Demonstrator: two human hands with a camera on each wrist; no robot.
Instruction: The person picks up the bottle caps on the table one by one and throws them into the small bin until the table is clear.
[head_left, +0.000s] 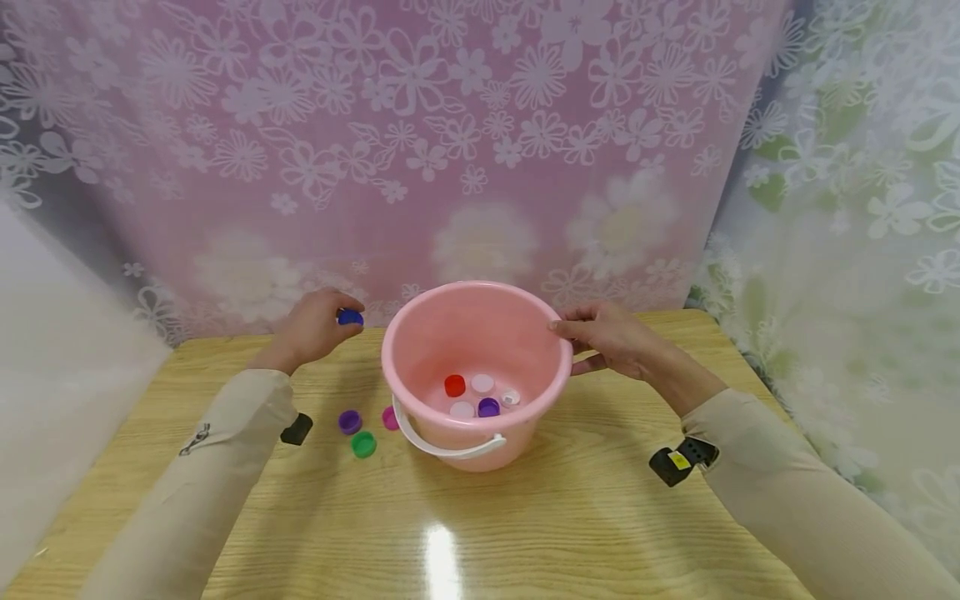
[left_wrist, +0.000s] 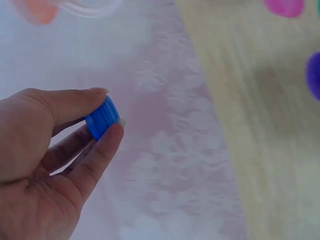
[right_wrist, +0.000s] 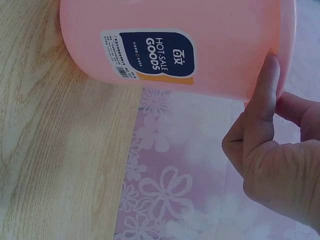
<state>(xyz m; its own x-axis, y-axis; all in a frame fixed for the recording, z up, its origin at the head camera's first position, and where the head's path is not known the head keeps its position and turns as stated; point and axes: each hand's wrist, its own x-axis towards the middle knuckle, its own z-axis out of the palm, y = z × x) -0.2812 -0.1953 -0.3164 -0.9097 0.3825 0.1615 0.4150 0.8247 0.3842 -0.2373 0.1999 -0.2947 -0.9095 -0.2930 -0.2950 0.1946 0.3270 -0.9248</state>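
Observation:
Between the thumb and fingertips of my left hand (head_left: 315, 327) a blue bottle cap (left_wrist: 103, 119) is pinched, its ridged side showing in the left wrist view. The hand is raised to the left of a pink bucket (head_left: 480, 454). My right hand (head_left: 611, 340) grips the bucket's right rim, thumb over the edge and fingers against the outer wall. Inside lie a red cap (head_left: 454, 385), a purple cap (head_left: 489, 407) and several white or pale ones. Left of the bucket, a purple cap (head_left: 349, 422), a green cap (head_left: 363, 444) and a pink cap (head_left: 390, 418) lie on the table.
The bucket stands on a wooden table (head_left: 570, 525), its white handle (head_left: 450, 452) hanging down at the front. A pink flowered curtain (head_left: 420, 167) hangs behind the table's far edge. Another flowered curtain (head_left: 855, 250) hangs on the right. A printed label (right_wrist: 150, 56) is on the bucket's side.

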